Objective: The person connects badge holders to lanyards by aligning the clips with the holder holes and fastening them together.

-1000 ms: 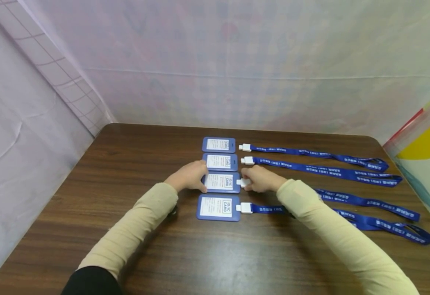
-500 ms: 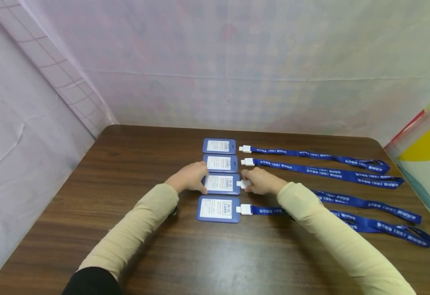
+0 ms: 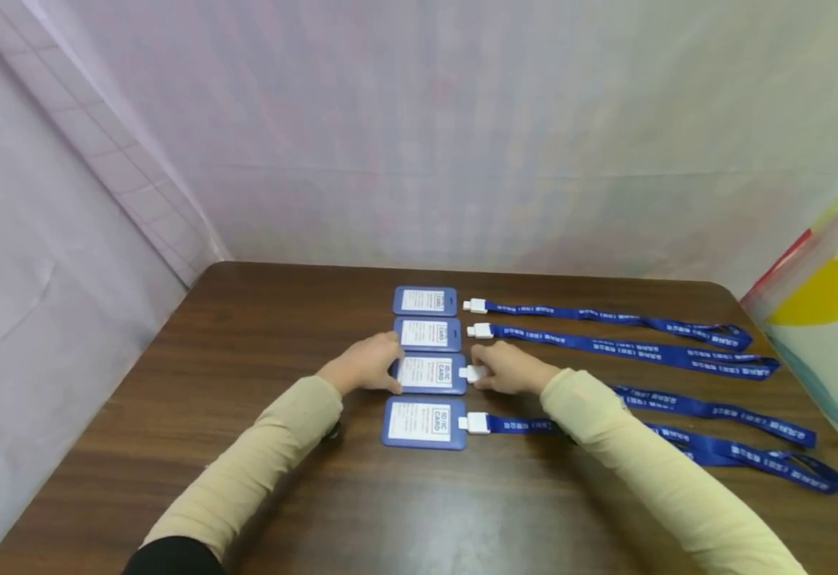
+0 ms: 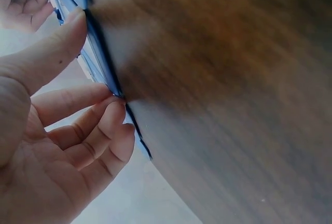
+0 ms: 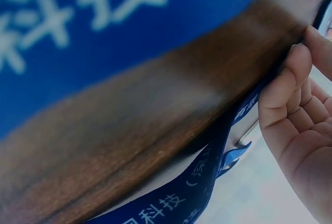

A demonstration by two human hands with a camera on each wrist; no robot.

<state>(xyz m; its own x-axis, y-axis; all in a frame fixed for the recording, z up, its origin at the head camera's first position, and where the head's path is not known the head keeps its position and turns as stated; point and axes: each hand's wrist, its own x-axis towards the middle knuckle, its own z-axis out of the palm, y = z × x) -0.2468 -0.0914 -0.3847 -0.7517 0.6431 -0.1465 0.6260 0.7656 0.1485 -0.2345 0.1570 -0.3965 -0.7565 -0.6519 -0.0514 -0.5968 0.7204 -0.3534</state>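
Blue card holders lie in a column on the table in the head view. My left hand (image 3: 364, 365) grips the left end of the third card holder (image 3: 429, 374) from the back, thumb and fingertips at its edges, as the left wrist view also shows. My right hand (image 3: 510, 367) pinches the white clip (image 3: 473, 374) of a blue lanyard; the clip's tip overlaps the holder's right edge. In the right wrist view, thumb and forefinger meet at the strap's end, and the clip is mostly hidden there. The front card holder (image 3: 423, 423) has a white clip (image 3: 476, 423) at its right edge.
Two card holders, the rear one (image 3: 425, 301) and the second one (image 3: 427, 334), lie apart from their lanyards' clips. Blue straps (image 3: 649, 347) stretch rightward. My right forearm covers parts of the two front straps. A pale curtain (image 3: 462, 160) hangs behind the brown table (image 3: 282, 495).
The head view has tilted up a little, so the table sits lower in it. Both hands keep their places at the third card holder and its clip.
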